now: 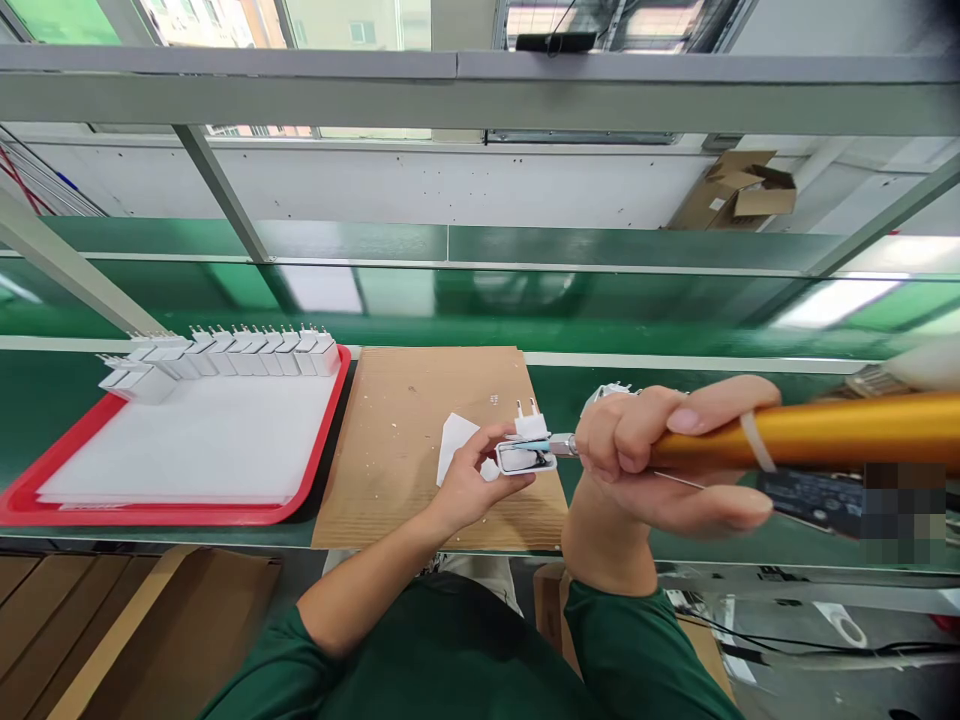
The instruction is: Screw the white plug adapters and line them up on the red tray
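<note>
My left hand [466,482] pinches a small white charger plug [526,447], its two prongs pointing up, above a brown cardboard sheet [420,420]. My right hand [667,460] is wrapped round a gold-coloured tool [825,432] whose metal tip [561,446] touches the plug's side. A white scrap [453,440] lies on the cardboard just behind my left hand.
A red tray [45,480] lined with white sheets sits at the left, with a row of several white charger plugs [247,352] along its far edge. A green conveyor belt [525,300] runs behind. A cardboard box [739,190] rests on the far shelf. Brown boxes stand below the bench.
</note>
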